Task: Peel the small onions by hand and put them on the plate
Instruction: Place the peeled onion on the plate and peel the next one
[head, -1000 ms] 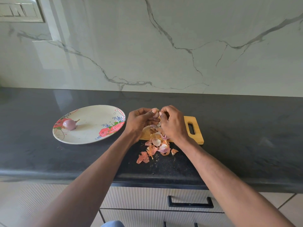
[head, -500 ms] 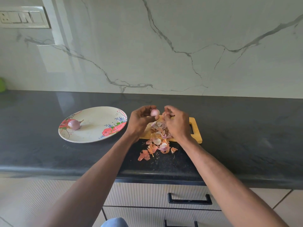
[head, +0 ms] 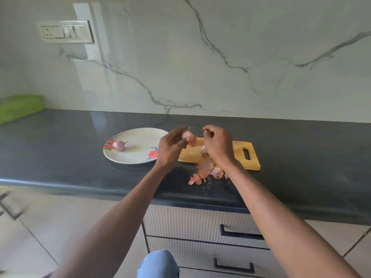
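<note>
1. Both hands have come apart since a moment ago: they were pressed together over the board, and now the left hand (head: 171, 146) has lifted the onion (head: 187, 135) clear while the right hand (head: 217, 146) has drawn off to the side.
2. Held in the left hand's fingertips, that onion sits above the left end of the wooden cutting board (head: 241, 157), close to the rim of the plate (head: 140, 159). It looks mostly pale and bare, with a flap of pinkish skin hanging under it.
3. Curled over the board, the right hand seems to pinch a scrap of peel at its fingertips, though the blur there leaves me unsure what it holds.
4. To my eye this means the peeling of this onion is nearly finished; once the last flap is off, it goes onto the plate.
5. One peeled onion (head: 118, 145) already lies on the plate's left side, where it lay before.
6. Loose peelings (head: 206, 173) remain heaped at the board's near edge and on the dark counter (head: 60, 149).
7. Also different: the view has swung left, so a green basket (head: 20, 109) and a wall switch panel (head: 67, 32) now show more fully.
</note>
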